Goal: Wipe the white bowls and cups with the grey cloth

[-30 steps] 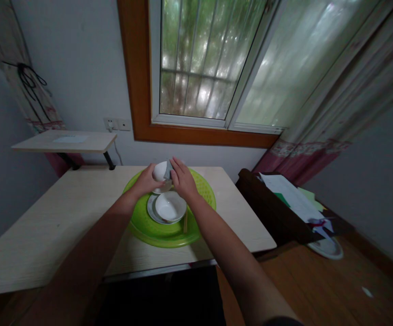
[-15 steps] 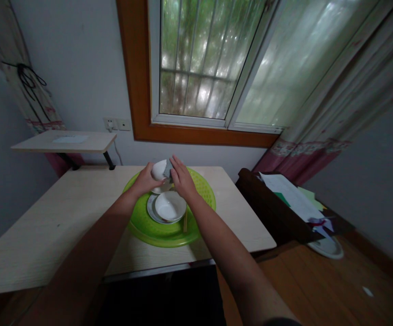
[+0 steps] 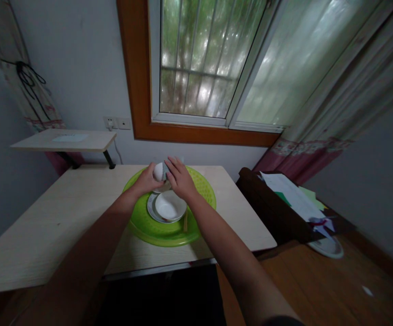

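Observation:
My left hand [image 3: 146, 179] grips a small white bowl [image 3: 158, 171] held tilted above the far part of a round green basin [image 3: 148, 226]. My right hand [image 3: 179, 177] presses a grey cloth [image 3: 165, 169] against that bowl, fingers closed on the cloth. Below the hands, inside the basin, a second white bowl [image 3: 171, 206] rests on a grey-rimmed plate [image 3: 151, 209]. A wooden chopstick [image 3: 185, 223] lies in the basin beside the plate. What sits under the held bowl is mostly hidden.
The basin stands on a pale wooden table [image 3: 46, 226] under a window [image 3: 196, 63]. A small shelf [image 3: 63, 139] sits at the back left. At right are a dark chair [image 3: 271, 208] with papers [image 3: 291, 192] and a white plate [image 3: 327, 247] on the wooden floor.
Both hands have shifted slightly; the right hand slid leftward over the held bowl, so less of the bowl shows. The basin and its dishes have not moved.

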Demonstrator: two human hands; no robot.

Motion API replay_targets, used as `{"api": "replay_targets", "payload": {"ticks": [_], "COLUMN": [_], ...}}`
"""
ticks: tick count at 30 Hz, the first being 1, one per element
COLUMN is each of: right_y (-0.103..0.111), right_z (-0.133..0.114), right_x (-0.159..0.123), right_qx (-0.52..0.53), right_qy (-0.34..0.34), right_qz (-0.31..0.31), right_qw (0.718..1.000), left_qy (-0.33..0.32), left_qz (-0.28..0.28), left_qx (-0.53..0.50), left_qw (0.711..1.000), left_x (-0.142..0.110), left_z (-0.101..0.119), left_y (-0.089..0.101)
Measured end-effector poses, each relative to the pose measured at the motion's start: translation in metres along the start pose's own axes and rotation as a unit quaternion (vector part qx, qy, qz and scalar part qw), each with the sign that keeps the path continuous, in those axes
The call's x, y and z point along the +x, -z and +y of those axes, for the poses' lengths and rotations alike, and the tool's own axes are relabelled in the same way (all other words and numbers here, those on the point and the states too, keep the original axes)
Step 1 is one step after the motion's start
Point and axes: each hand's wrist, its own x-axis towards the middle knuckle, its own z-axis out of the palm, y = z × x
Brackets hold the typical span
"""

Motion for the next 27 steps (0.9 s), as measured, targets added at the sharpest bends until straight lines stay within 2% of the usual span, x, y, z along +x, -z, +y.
{"api": "replay_targets", "payload": {"ticks": [5, 9, 12, 15, 17, 19, 23, 27], "right_y": [0.001, 0.000, -0.004, -0.010, -0.013, -0.016, -0.018, -0.014], "right_z": [-0.015, -0.011, 0.002, 0.019, 0.028, 0.034, 0.034, 0.024], "right_x": [0.002, 0.003, 0.002, -0.001, -0.003, -0.005, -0.005, -0.004], "right_qx": [-0.027, 0.007, 0.056, 0.128, 0.161, 0.182, 0.173, 0.116], "right_qy": [0.046, 0.034, -0.036, -0.154, -0.222, -0.247, -0.226, -0.127], "right_qz": [-0.047, -0.025, 0.031, 0.075, 0.076, 0.077, 0.094, 0.080], "right_qw": [0.997, 0.999, 0.997, 0.977, 0.959, 0.949, 0.954, 0.982], "left_qy": [0.008, 0.016, 0.029, 0.040, 0.045, 0.049, 0.041, 0.036], "left_qz": [0.012, 0.023, 0.035, 0.058, 0.059, 0.044, 0.018, 0.001], "left_qx": [0.012, 0.010, -0.002, -0.028, -0.045, -0.052, -0.040, -0.010], "left_qw": [1.000, 1.000, 0.999, 0.997, 0.996, 0.997, 0.998, 0.999], "left_x": [-0.001, 0.001, 0.003, 0.005, 0.005, 0.005, 0.003, 0.000], "left_z": [0.003, 0.001, -0.002, -0.005, -0.006, -0.006, -0.005, 0.001], "left_y": [0.001, 0.002, 0.003, 0.003, 0.004, 0.003, 0.001, 0.000]}}
